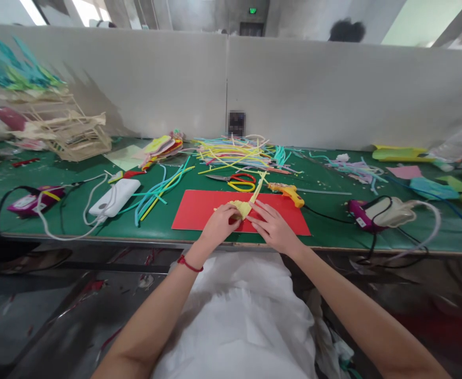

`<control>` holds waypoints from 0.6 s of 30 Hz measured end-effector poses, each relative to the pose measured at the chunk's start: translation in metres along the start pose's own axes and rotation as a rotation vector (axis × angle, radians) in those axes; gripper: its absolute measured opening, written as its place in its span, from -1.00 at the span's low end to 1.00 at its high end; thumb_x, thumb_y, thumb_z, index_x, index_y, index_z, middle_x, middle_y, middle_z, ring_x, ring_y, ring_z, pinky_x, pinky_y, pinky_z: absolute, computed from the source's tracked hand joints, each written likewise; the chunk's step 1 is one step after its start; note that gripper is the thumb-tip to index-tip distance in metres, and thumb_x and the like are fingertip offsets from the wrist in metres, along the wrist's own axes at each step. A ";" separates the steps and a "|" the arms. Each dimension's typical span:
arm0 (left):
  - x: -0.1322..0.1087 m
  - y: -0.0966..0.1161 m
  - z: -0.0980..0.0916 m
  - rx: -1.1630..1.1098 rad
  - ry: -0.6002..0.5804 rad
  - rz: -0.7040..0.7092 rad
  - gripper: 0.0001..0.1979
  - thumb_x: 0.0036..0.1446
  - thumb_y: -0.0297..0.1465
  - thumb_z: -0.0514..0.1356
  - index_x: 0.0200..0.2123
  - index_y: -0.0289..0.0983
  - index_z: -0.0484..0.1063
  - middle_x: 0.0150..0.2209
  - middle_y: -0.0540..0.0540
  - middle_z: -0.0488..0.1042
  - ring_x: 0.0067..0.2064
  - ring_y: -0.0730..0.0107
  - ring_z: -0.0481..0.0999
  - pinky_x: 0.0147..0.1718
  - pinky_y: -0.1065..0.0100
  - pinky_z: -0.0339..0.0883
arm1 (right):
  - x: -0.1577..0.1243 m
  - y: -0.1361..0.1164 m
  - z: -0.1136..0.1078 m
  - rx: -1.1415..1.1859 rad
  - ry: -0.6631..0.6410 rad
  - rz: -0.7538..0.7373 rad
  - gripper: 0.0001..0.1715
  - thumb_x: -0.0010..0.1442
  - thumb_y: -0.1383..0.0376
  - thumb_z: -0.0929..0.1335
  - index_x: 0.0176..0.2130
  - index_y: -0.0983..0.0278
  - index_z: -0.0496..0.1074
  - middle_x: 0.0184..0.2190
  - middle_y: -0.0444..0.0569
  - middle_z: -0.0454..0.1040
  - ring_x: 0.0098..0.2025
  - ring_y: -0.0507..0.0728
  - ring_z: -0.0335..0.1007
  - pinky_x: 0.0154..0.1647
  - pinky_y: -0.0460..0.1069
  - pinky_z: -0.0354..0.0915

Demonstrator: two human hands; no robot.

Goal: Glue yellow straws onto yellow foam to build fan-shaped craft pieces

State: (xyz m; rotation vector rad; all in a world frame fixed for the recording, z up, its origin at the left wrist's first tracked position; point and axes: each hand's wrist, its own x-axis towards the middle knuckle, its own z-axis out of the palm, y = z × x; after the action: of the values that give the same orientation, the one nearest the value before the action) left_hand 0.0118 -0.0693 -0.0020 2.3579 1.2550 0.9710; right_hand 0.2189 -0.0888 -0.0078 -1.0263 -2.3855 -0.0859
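A yellow crinkled paper piece (245, 209) lies over the red sheet (191, 210), with narrow strips standing out toward the back. My left hand (220, 223) is closed on its left side, fingertips pinching the paper. From the right, my right hand (275, 226) reaches in with fingers stretched and slightly apart, touching the paper near the base of the strips; its thumb is hard to make out. Scissors (241, 181) with red and yellow handles lie just behind the red sheet. A yellow glue gun (288, 193) rests at the sheet's back right corner.
Many coloured strips (231, 155) are heaped at the back, with more teal and yellow strips (160, 192) at left. A white power bank (115, 199) and purple boxes (37, 201) trail cables. A stick model (69, 131) stands far left. A partition (136, 79) closes the green table's back.
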 end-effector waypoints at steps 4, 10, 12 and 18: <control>0.000 0.000 0.000 -0.005 0.001 -0.015 -0.93 0.06 -0.52 0.19 -0.35 -0.27 0.45 -0.21 -0.12 0.49 -0.14 0.29 0.47 -0.08 0.22 0.35 | 0.003 0.011 -0.004 0.053 0.076 0.071 -0.57 0.34 0.23 0.13 0.04 0.25 0.42 0.22 0.04 0.25 0.29 0.16 0.05 0.26 0.18 0.11; -0.001 -0.003 0.000 -0.033 -0.009 -0.019 -0.93 0.05 -0.50 0.20 -0.35 -0.26 0.45 -0.21 -0.11 0.49 -0.12 0.28 0.47 -0.09 0.22 0.36 | 0.017 0.037 -0.006 0.085 0.117 0.196 -0.56 0.34 0.19 0.10 0.03 0.22 0.40 0.03 0.01 0.46 0.15 0.16 0.30 0.23 0.21 0.15; -0.001 -0.003 0.000 -0.030 -0.008 -0.012 -0.93 0.05 -0.50 0.20 -0.34 -0.26 0.45 -0.22 -0.11 0.49 -0.12 0.27 0.47 -0.10 0.23 0.36 | 0.022 0.041 -0.003 0.066 0.112 0.210 -0.54 0.34 0.19 0.09 0.02 0.24 0.41 -0.01 0.04 0.48 0.10 0.17 0.34 0.22 0.21 0.16; 0.000 -0.004 0.000 0.008 0.010 0.019 -0.93 0.05 -0.46 0.21 -0.33 -0.25 0.45 -0.23 -0.11 0.49 -0.15 0.27 0.48 -0.08 0.16 0.33 | 0.024 0.038 0.003 0.079 0.112 0.159 -0.55 0.34 0.21 0.09 0.05 0.23 0.39 0.02 0.04 0.46 0.11 0.16 0.33 0.16 0.18 0.25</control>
State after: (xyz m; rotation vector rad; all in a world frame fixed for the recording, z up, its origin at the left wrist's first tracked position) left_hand 0.0092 -0.0668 -0.0043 2.3778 1.2445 0.9860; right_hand 0.2303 -0.0450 -0.0037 -1.1387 -2.1812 0.0082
